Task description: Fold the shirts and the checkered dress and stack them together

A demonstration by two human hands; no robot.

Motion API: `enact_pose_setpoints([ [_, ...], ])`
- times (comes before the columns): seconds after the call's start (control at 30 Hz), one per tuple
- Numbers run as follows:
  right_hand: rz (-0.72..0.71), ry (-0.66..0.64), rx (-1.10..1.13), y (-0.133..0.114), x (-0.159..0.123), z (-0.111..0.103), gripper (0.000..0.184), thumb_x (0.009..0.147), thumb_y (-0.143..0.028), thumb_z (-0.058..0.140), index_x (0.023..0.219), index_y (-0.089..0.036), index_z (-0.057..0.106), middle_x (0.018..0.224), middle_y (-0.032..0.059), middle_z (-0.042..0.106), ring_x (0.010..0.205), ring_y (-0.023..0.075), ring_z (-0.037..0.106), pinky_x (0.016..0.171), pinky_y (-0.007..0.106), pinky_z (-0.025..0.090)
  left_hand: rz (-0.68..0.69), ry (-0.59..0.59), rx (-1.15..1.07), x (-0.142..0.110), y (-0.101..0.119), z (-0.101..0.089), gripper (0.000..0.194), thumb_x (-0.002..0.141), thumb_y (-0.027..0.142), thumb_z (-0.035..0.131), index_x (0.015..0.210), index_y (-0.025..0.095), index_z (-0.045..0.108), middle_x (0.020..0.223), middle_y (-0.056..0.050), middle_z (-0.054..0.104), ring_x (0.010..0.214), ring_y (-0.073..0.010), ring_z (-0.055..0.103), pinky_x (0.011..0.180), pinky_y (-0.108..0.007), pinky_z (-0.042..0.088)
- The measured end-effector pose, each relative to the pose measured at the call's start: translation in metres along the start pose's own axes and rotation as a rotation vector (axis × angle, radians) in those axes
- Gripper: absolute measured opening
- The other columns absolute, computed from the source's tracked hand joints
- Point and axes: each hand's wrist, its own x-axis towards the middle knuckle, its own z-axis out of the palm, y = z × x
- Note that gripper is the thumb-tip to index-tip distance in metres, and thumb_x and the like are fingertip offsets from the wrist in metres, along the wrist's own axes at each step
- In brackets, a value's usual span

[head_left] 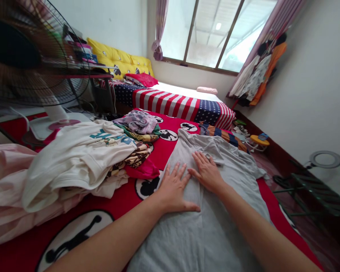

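Note:
A light grey garment (pixel 229 226) lies spread over the red bedding, with some wrinkles along its far and right parts. My left hand (pixel 174 189) rests flat on its left side, fingers spread and thumb pointing right. Just beyond and to the right, my right hand (pixel 206 170) also lies on the grey cloth with its fingers apart. Both palms face down and neither hand grips anything. To the left sits a heap of clothes with a white printed sweatshirt (pixel 82 158) on top. A folded striped cloth (pixel 223 136) lies past the garment's far edge.
Pink fabric (pixel 5 181) spreads at the left edge, and a bunched grey-purple cloth (pixel 138 121) lies farther back. A large fan (pixel 36 56) stands close at the upper left. Beyond is a bed with a flag-patterned cover (pixel 170 102). A dark green rack (pixel 314 192) stands at right.

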Motion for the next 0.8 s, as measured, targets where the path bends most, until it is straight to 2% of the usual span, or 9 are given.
enact_pose_setpoints([
  [0.07, 0.208, -0.073, -0.069, 0.019, -0.001, 0.012, 0.063, 0.093, -0.051, 0.036, 0.143, -0.012, 0.036, 0.151, 0.0144, 0.032, 0.139, 0.0280, 0.028, 0.110, 0.054, 0.019, -0.024, 0.002, -0.014, -0.001, 0.000, 0.000, 0.114, 0.057, 0.091, 0.044, 0.147, 0.022, 0.029, 0.157, -0.014, 0.010, 0.143, -0.0374, -0.005, 0.111, -0.061, -0.004],
  [0.13, 0.349, -0.065, -0.122, 0.034, -0.001, 0.014, 0.060, 0.093, -0.051, 0.038, 0.137, -0.011, 0.045, 0.147, 0.0156, 0.039, 0.135, 0.0315, 0.033, 0.108, 0.058, 0.019, -0.031, 0.008, -0.026, -0.002, 0.001, 0.000, 0.114, 0.056, 0.091, 0.044, 0.146, 0.023, 0.032, 0.157, -0.015, 0.009, 0.143, -0.0390, -0.006, 0.110, -0.062, -0.004],
  [0.2, 0.331, 0.008, -0.139, 0.041, 0.004, 0.007, 0.046, 0.091, -0.045, 0.043, 0.120, -0.014, 0.061, 0.131, 0.0145, 0.057, 0.124, 0.0326, 0.047, 0.105, 0.058, 0.022, -0.029, 0.023, -0.038, -0.004, 0.002, 0.001, 0.113, 0.056, 0.091, 0.044, 0.146, 0.022, 0.033, 0.157, -0.016, 0.010, 0.143, -0.0395, -0.005, 0.110, -0.063, -0.003],
  [0.27, 0.263, 0.119, -0.088, 0.040, 0.015, -0.003, 0.032, 0.089, -0.037, 0.048, 0.101, -0.017, 0.070, 0.111, 0.0109, 0.068, 0.108, 0.0285, 0.058, 0.099, 0.048, 0.033, -0.027, 0.042, -0.057, -0.003, 0.004, -0.001, 0.113, 0.056, 0.091, 0.045, 0.145, 0.022, 0.036, 0.156, -0.016, 0.015, 0.143, -0.0402, -0.001, 0.110, -0.063, -0.001],
  [0.4, 0.200, 0.289, 0.122, 0.033, 0.055, -0.014, 0.022, 0.083, -0.027, 0.052, 0.089, -0.020, 0.072, 0.100, 0.0063, 0.070, 0.092, 0.0216, 0.063, 0.079, 0.031, 0.044, -0.132, 0.174, -0.127, 0.006, 0.004, -0.008, 0.084, 0.070, 0.081, 0.047, 0.132, 0.025, 0.053, 0.153, -0.012, 0.027, 0.142, -0.0361, 0.016, 0.112, -0.057, 0.016],
  [0.47, 0.206, 0.299, 0.195, 0.031, 0.083, -0.012, 0.022, 0.080, -0.026, 0.054, 0.088, -0.019, 0.073, 0.097, 0.0066, 0.070, 0.089, 0.0212, 0.063, 0.078, 0.030, 0.044, -0.246, 0.294, -0.143, 0.015, -0.003, -0.013, 0.059, 0.082, 0.064, 0.050, 0.126, 0.026, 0.058, 0.152, -0.009, 0.029, 0.140, -0.0320, 0.023, 0.111, -0.050, 0.025],
  [0.57, 0.215, 0.285, 0.256, 0.032, 0.127, -0.007, 0.023, 0.078, -0.022, 0.054, 0.087, -0.018, 0.074, 0.091, 0.0075, 0.072, 0.084, 0.0205, 0.064, 0.078, 0.029, 0.044, -0.373, 0.405, -0.157, 0.027, -0.022, -0.017, 0.041, 0.085, 0.040, 0.058, 0.123, 0.025, 0.061, 0.147, -0.010, 0.038, 0.130, -0.0294, 0.038, 0.106, -0.044, 0.035],
  [0.7, 0.225, 0.261, 0.332, 0.029, 0.179, 0.005, 0.024, 0.077, -0.021, 0.053, 0.086, -0.017, 0.075, 0.087, 0.0073, 0.073, 0.084, 0.0194, 0.065, 0.077, 0.027, 0.044, -0.381, 0.410, -0.248, 0.032, -0.041, -0.015, 0.030, 0.085, 0.028, 0.060, 0.114, 0.027, 0.067, 0.116, -0.005, 0.061, 0.105, -0.0221, 0.054, 0.095, -0.036, 0.044],
  [0.8, 0.244, 0.227, 0.395, 0.023, 0.205, 0.016, 0.023, 0.078, -0.031, 0.056, 0.082, -0.018, 0.074, 0.083, 0.0074, 0.073, 0.081, 0.0204, 0.064, 0.073, 0.028, 0.044, -0.359, 0.390, -0.272, 0.030, -0.042, -0.013, 0.025, 0.082, 0.023, 0.062, 0.105, 0.030, 0.069, 0.102, -0.001, 0.063, 0.097, -0.0196, 0.056, 0.087, -0.031, 0.047],
])
